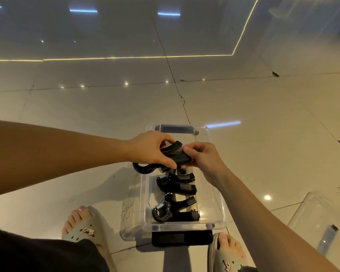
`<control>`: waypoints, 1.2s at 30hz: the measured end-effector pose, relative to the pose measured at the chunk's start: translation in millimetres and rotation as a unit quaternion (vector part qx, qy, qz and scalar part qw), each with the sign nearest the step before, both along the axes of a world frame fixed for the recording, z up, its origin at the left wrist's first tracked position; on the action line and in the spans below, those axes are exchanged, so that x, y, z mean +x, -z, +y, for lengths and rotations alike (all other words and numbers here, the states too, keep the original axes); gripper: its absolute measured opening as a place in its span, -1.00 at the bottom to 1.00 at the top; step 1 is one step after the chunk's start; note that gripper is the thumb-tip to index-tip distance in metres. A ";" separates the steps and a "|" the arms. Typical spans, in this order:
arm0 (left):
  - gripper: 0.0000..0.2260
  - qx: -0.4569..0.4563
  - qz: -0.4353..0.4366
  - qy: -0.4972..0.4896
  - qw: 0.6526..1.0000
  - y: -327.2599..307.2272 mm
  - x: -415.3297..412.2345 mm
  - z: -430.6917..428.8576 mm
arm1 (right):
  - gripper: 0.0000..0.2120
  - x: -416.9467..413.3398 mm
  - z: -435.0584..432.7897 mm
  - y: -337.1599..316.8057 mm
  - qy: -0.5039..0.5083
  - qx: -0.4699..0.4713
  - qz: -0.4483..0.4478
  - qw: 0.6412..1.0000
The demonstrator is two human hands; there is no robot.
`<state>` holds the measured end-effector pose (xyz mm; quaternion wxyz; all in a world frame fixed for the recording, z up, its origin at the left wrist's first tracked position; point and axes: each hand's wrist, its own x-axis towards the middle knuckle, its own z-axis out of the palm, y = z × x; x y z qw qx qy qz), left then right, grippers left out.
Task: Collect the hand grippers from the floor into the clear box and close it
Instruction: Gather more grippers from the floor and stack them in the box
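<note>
Head view, looking straight down at a glossy cream tile floor (pixel 86 107) with dark grout lines and ceiling lights mirrored in it. Far left at the bottom there's some black fabric (pixel 37 252), cut off by the frame, and next to it a grey-green rubbery left clog (pixel 77 235) with holes and a little charm (pixel 89 231) in curly lettering. It might say "Bug", but honestly I can't read it for sure. The left hand (pixel 153 148) reaches in from the left with its fingers (pixel 161 136) curled over the top of a black hand gripper (pixel 172 152) and the thumb tucked under it. The gripper sits in the air over the far half of the clear box (pixel 217 193), and its looped end pokes out left past the box wall. No brand visible on it, just matte black ribbed handles. Under it, two more hand grippers lie in the box, the middle one (pixel 177 183) and the near one (pixel 173 210), both with shiny metal coil springs. The box is see-through hard plastic with rounded corners and a black latch (pixel 182 237) at the near end. The right hand (pixel 204 158) comes in from the right and its fingers (pixel 188 150) pinch the handle tip of the held gripper. Lower down is the right clog (pixel 216 258), partly hidden by the arm. On the far right sits another clear plastic piece (pixel 320 213), cropped, so I can't tell whether it's the lid.
</note>
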<state>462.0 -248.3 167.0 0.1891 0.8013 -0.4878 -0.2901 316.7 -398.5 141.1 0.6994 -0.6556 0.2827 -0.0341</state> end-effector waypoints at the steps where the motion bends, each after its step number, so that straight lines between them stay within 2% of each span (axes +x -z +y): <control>1: -0.30 -0.002 -0.024 0.011 1.000 0.4 2.1 -0.4 | -0.79 0.9 1.2 1.1 0.006 -0.010 -0.003 1.000; 4: -0.10 -0.002 -0.104 0.025 0.994 1.3 10.7 4.7 | -0.83 1.2 0.8 4.9 0.046 -0.032 -0.005 0.998; 6: -0.07 0.010 -0.094 -0.008 0.995 1.9 18.3 12.9 | -0.85 -2.3 -3.9 9.5 0.085 -0.041 0.001 0.996; 10: -0.37 0.029 -0.056 -0.057 0.996 9.0 28.9 21.7 | -0.85 -11.6 -12.5 23.2 0.128 -0.045 0.008 0.991; 14: -0.37 0.035 -0.021 -0.071 0.997 14.6 28.8 16.8 | -0.84 -16.2 -13.4 28.8 0.122 -0.046 0.016 0.991; 21: -0.52 0.064 -0.023 -0.058 0.996 19.3 29.5 6.8 | -0.86 -20.9 -21.8 26.2 0.083 -0.049 0.024 0.995; 24: -0.59 0.073 -0.031 -0.040 0.996 23.9 26.6 12.7 | -0.90 -18.4 -21.4 25.1 0.042 -0.096 0.044 0.994; 27: -0.81 0.029 -0.026 -0.056 0.998 29.1 17.3 15.4 | -0.63 -14.7 -24.0 23.2 -0.041 -0.180 0.051 0.981; 29: -0.87 0.013 0.011 -0.067 0.998 30.0 8.2 10.4 | -0.57 -7.5 -20.3 25.8 -0.093 -0.206 0.072 0.972; 32: -0.91 0.038 0.004 -0.031 0.999 32.9 -2.0 -2.0 | -0.66 -2.4 -2.3 40.0 -0.172 -0.340 0.149 0.912; 33: -0.90 0.052 -0.015 -0.026 0.998 33.3 -1.8 -4.0 | -0.67 -4.3 2.4 46.2 -0.171 -0.357 0.160 0.904; 36: -0.77 0.069 -0.076 -0.042 0.994 34.6 9.7 0.7 | -0.70 -10.9 8.6 59.3 -0.124 -0.332 0.165 0.920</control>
